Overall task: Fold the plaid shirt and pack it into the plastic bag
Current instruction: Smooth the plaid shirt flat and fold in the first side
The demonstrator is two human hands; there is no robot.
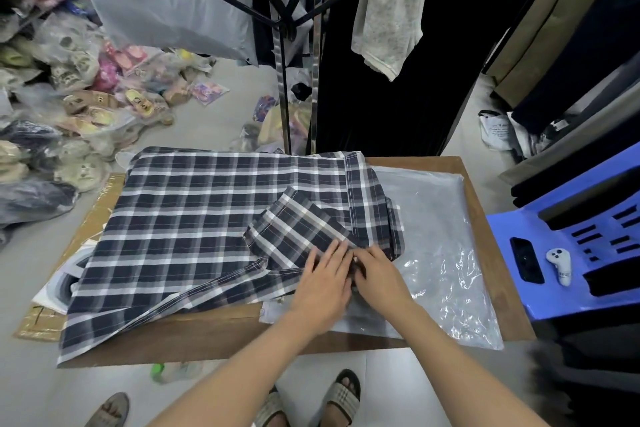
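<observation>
1. Near edge: the person's feet in sandals (pixel 341 402) on the grey floor, both forearms reaching far over the table (pixel 221 329).
2. Left hand (pixel 323 282): fingers straight and spread, palm down, pressing flat on the near right part of the plaid shirt (pixel 194 218), not gripping.
3. Right hand (pixel 379 276): just right of the left hand, the two touching. Its fingertips point left into the shirt's near right corner. Blurred, so cannot tell whether it pinches the cloth or only rests on it.
4. Plaid shirt: spread flat over the left and middle of the table, near left corner hanging off the near edge. It lies under both hands and stretches left and far from them. A folded sleeve (pixel 298 222) lies on top, just far of the left hand's fingertips.
5. Plastic bag (pixel 440 253): flat on the right side of the table, clear and wrinkled, partly under the shirt's right edge and under the right hand's wrist.
6. Cardboard (pixel 38 326) pokes out at the left under the shirt.
7. Right of the table: blue plastic chair (pixel 554 298) with a white controller (pixel 559 265) on it.
8. Far: black clothes rack (pixel 284 24) with hanging garments; far left, a pile of bagged slippers (pixel 69 80) on the floor.
</observation>
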